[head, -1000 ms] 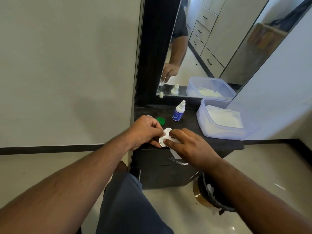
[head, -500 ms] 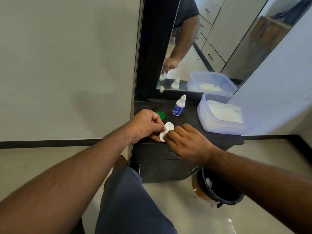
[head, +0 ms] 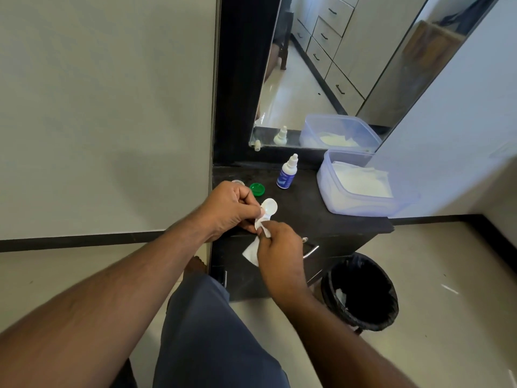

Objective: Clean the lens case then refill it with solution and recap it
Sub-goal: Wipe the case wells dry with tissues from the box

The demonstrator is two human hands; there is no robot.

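While left hand [head: 229, 211] pinches lens case [head: 267, 211] | axis up-right | right hand [head: 279, 247] pinches tissue [head: 251, 252]

Lens case [head: 267, 211] near well hidden by hands; bottle [head: 286, 176] label unreadable.

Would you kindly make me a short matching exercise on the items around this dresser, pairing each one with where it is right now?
Column one:
1. lens case
2. green cap
3. solution bottle
4. tissue

Column two:
A. standing upright near the mirror
B. pinched by the left hand
C. gripped by the right hand
D. lying on the dresser top, behind the left hand

Pairs: 1-B, 2-D, 3-A, 4-C
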